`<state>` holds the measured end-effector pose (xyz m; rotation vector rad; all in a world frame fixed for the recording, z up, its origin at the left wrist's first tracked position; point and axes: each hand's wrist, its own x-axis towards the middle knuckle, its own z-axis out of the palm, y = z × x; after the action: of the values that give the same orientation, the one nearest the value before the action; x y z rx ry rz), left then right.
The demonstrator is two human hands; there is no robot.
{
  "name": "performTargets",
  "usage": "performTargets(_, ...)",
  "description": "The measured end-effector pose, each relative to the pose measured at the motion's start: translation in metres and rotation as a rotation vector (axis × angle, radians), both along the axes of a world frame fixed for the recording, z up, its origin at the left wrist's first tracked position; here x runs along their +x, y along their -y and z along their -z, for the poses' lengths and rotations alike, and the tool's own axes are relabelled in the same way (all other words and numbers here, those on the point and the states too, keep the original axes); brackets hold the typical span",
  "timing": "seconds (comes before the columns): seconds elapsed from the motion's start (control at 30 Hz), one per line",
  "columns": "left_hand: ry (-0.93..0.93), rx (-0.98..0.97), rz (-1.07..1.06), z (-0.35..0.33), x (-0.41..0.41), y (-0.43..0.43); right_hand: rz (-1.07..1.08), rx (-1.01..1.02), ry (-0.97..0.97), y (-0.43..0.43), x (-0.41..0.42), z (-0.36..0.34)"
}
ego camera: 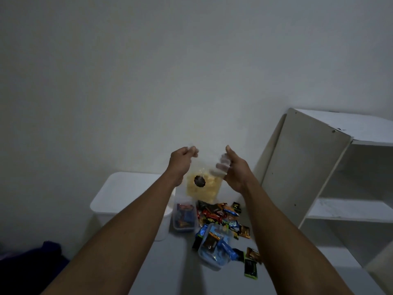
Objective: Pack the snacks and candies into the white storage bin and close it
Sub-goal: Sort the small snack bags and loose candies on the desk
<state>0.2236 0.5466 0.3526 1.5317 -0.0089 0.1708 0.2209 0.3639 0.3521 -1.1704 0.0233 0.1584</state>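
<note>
Both hands up: left hand [180, 160] and right hand [232, 167] each pinch a top corner of a clear plastic bag of yellow chips [202, 187], above two small clear candy-filled tubs [184, 217] beside the lidded white storage bin [125, 194].

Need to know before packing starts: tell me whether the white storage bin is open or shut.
Shut. The white storage bin on the left has its lid lying flat over the top, with no opening or contents showing.
</note>
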Motion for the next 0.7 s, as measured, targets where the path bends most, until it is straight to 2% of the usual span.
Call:
performTargets(0.13,0.031,0.203,0.162,0.019,-0.001,-0.004,-0.234,-0.286,-0.060,0.009,-0.001,-0.002)
performTargets(0.2,0.037,0.266,0.160,0.028,-0.002,0.000,-0.249,-0.394,-0.032,0.003,-0.005,0.002)
performTargets(0.3,0.042,0.350,0.109,0.043,-0.004,0.002,-0.211,-0.436,-0.008,-0.006,-0.011,0.012)
performTargets(0.43,-0.036,0.272,0.011,0.053,-0.009,0.006,-0.160,-0.427,-0.004,-0.014,-0.014,0.032)
performTargets(0.57,-0.220,0.025,0.060,0.052,-0.017,0.009,-0.107,-0.451,-0.009,-0.025,-0.014,0.045)
performTargets(0.7,-0.209,-0.018,0.052,0.055,-0.021,0.007,-0.067,-0.397,-0.046,-0.032,-0.014,0.053)
